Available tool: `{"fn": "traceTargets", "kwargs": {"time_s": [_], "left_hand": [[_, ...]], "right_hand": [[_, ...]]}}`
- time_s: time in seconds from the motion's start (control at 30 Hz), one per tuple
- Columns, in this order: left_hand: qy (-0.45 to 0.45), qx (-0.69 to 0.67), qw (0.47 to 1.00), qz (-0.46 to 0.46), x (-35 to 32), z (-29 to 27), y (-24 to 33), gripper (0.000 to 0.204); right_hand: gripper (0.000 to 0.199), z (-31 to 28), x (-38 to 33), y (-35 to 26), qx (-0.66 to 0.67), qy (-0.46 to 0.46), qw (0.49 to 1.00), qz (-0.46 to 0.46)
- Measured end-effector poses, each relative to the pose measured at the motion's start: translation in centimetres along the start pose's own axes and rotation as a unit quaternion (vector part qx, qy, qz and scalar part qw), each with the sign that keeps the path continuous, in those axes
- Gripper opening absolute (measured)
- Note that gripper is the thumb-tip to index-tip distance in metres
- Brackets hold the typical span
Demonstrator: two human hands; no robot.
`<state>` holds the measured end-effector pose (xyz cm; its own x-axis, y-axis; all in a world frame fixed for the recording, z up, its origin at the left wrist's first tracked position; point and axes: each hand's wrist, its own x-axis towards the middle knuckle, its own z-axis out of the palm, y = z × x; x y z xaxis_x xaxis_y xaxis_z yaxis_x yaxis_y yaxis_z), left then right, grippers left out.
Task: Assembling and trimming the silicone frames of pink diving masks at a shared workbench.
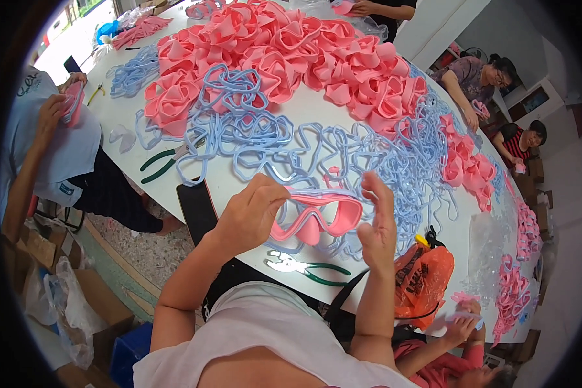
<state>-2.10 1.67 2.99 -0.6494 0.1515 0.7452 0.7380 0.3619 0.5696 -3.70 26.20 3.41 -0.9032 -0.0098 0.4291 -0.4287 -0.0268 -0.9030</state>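
Left hand (249, 210) pinches pink mask skirt (320, 216) by its left rim, over the table's (239, 187) near edge. Right hand (376, 226) spread, touching right side. Looks soft, light, floppy; grip the thicker rim.

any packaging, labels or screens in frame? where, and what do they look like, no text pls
Orange plastic bag: table's near edge, right of right hand; crumpled, dark print.
Phone: near edge, beside left hand; flat black slab, dark screen.
Cardboard boxes: floor, far left; brown, open.
Clear plastic bag: floor, lower left; crumpled.
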Motion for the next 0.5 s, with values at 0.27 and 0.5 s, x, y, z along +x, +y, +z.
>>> {"fn": "traceTargets", "kwargs": {"time_s": [0.27, 0.5], "left_hand": [[-0.056, 0.006, 0.998, -0.042, 0.3, -0.9, 1.4, 0.027], [-0.036, -0.019, 0.996, -0.085, -0.2, -0.9, 2.3, 0.022]], "right_hand": [[0.029, 0.7, 1.9, -2.7, -0.304, -0.23, 0.909, -0.17], [0.033, 0.6, 2.2, -3.4, -0.282, -0.282, 0.905, -0.145]]}}
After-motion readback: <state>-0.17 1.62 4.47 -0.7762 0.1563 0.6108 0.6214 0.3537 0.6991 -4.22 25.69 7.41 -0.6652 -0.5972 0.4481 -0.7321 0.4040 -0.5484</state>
